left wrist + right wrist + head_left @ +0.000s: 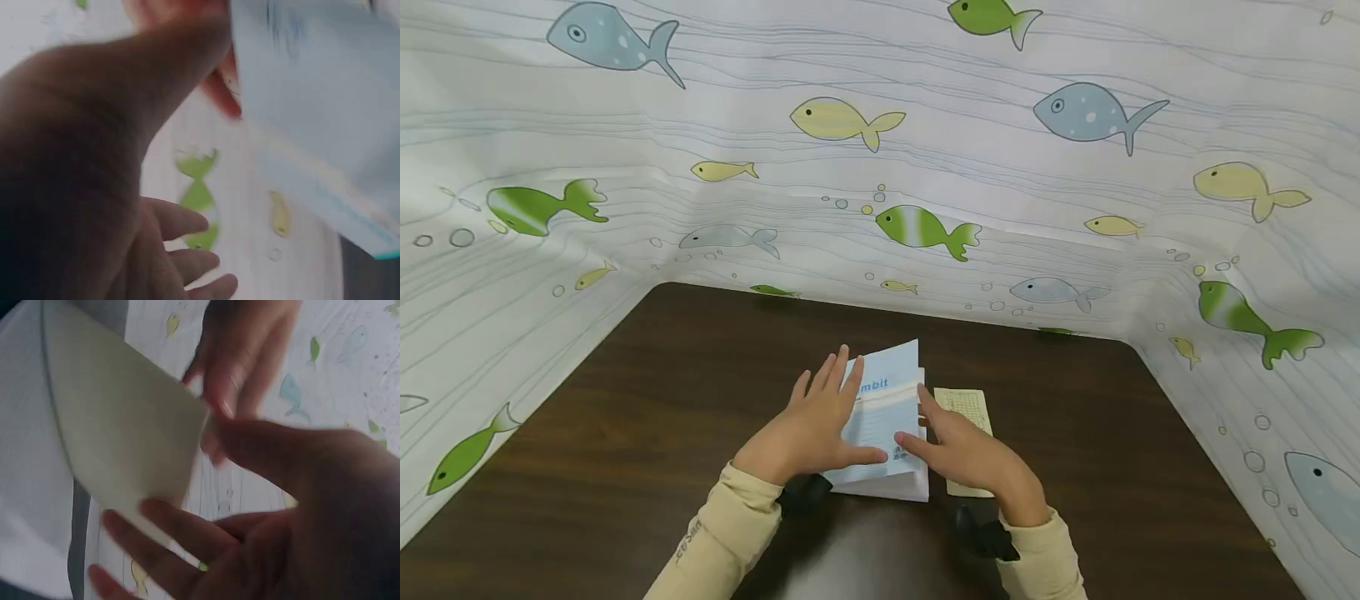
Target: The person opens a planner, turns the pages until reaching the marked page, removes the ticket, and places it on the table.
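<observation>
A notebook with a light-blue cover (877,421) and blue print lies on the dark table, its cover raised above the white pages (887,487). My right hand (966,446) pinches the cover's right edge, thumb on the front and fingers behind. In the right wrist view, the fingertips (156,509) touch the cover's pale inner side (125,412). Over the cover's left part is my left hand (812,433), its fingers straight and spread and its thumb across the front. The left wrist view shows the cover (312,106) beside that thumb (169,69).
A yellowish paper (967,406) with a printed grid lies right of the notebook, partly hidden by my right hand. The dark wooden table (700,375) is enclosed at the back and sides by a white fish-patterned sheet (820,183).
</observation>
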A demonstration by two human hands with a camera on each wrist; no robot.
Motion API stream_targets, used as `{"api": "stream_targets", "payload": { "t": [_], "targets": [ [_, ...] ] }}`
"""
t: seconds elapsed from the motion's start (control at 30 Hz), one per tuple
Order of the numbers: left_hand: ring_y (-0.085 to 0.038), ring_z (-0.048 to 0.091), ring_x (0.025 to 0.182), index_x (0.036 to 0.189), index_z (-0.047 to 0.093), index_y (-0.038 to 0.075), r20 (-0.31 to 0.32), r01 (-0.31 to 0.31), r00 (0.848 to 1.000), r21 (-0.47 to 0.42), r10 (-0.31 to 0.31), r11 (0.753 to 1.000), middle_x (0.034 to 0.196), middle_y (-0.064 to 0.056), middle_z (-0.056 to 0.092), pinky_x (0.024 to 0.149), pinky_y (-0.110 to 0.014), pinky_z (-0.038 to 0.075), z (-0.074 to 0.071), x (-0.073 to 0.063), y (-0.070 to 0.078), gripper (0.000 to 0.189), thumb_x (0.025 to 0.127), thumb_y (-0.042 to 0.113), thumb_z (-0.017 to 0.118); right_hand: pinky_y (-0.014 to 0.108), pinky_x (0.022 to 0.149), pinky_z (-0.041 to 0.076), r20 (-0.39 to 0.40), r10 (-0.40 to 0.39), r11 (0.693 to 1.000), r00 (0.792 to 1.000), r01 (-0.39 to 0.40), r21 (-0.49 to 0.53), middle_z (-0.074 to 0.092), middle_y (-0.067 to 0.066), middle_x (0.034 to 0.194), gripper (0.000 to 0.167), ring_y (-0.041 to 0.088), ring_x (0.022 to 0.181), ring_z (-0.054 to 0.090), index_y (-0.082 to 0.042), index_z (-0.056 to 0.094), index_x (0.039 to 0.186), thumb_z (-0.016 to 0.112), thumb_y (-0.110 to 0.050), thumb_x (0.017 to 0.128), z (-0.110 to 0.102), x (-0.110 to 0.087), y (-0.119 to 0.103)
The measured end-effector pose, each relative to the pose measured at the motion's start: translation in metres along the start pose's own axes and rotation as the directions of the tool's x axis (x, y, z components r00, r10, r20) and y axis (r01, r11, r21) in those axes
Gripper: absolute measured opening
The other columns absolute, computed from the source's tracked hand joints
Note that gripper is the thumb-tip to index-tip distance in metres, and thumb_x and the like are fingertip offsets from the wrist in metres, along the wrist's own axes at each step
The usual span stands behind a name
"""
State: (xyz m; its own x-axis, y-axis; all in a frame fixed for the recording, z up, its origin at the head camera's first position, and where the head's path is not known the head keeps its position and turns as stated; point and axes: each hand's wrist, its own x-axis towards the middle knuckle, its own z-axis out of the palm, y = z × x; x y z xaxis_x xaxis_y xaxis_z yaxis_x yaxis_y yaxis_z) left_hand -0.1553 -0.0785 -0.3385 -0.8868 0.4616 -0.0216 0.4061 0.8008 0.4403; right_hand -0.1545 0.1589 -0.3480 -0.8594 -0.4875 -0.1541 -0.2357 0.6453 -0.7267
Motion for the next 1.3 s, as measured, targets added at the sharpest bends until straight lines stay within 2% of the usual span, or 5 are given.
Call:
{"api": "stream_targets", "payload": {
  "t": [0.3, 0.5, 0.67, 0.93, 1.3],
  "targets": [
    [-0.034, 0.04, 0.148, 0.148, 0.052, -0.003, -0.159, -0.27, 0.945, 0.11, 0.285, 0.957, 0.161, -0.019, 0.041, 0.121, -0.055, 0.029, -0.016, -0.02, 0.018, 0.058, 0.093, 0.004, 0.07, 0.056, 0.121, 0.03, 0.157, -0.183, 0.947, 0.97, 0.131, 0.294, 0.023, 0.004, 0.17, 0.066, 0.031, 0.148, 0.041, -0.013, 0.015, 0.167, 0.029, -0.049, 0.113, 0.019, 0.007, -0.01],
    [-0.04, 0.061, 0.127, 0.128, 0.068, 0.0, -0.159, -0.085, 0.98, 0.201, 0.118, 0.976, 0.136, -0.016, 0.066, 0.1, -0.05, 0.053, -0.03, -0.042, 0.015, 0.046, 0.085, -0.015, 0.067, 0.058, 0.112, 0.041, -0.029, 0.009, 1.0, 1.0, -0.009, -0.01, 0.047, 0.019, 0.157, 0.063, 0.038, 0.141, 0.049, 0.001, 0.041, 0.156, 0.053, -0.037, 0.108, 0.011, 0.001, 0.003],
    [-0.032, 0.067, 0.084, 0.096, 0.064, 0.002, -0.132, 0.063, 0.99, 0.161, -0.042, 0.985, 0.085, -0.012, 0.068, 0.102, -0.051, 0.051, -0.03, -0.045, -0.008, 0.024, 0.077, -0.01, 0.075, 0.06, 0.1, 0.05, -0.25, 0.246, 0.928, 0.936, -0.302, -0.218, 0.056, 0.032, 0.141, 0.069, 0.047, 0.125, 0.059, 0.015, 0.046, 0.146, 0.07, -0.029, 0.098, 0.005, -0.002, 0.02],
    [-0.049, 0.038, 0.145, 0.151, 0.038, -0.015, 0.1, -0.001, 0.995, 0.009, 0.0, 1.0, 0.156, -0.038, 0.035, 0.118, -0.055, 0.035, 0.027, -0.022, -0.021, 0.108, 0.074, 0.036, 0.095, 0.047, 0.063, 0.054, -0.374, 0.373, 0.824, 0.849, -0.488, -0.288, 0.063, 0.016, 0.084, 0.058, 0.03, 0.072, 0.06, 0.011, 0.062, 0.111, 0.09, -0.026, 0.077, 0.01, -0.001, 0.046],
    [-0.042, 0.025, 0.153, 0.16, 0.02, -0.009, -0.042, -0.113, 0.993, -0.117, 0.109, 0.987, 0.166, -0.031, 0.018, 0.119, -0.055, 0.032, 0.077, -0.029, -0.053, 0.117, 0.086, 0.062, 0.076, 0.06, 0.079, 0.056, -0.392, 0.426, 0.807, 0.815, -0.538, -0.242, 0.062, 0.035, 0.107, 0.106, 0.049, 0.096, 0.064, 0.025, 0.039, 0.134, 0.096, -0.036, 0.069, -0.001, -0.003, 0.059]
  ]
}}
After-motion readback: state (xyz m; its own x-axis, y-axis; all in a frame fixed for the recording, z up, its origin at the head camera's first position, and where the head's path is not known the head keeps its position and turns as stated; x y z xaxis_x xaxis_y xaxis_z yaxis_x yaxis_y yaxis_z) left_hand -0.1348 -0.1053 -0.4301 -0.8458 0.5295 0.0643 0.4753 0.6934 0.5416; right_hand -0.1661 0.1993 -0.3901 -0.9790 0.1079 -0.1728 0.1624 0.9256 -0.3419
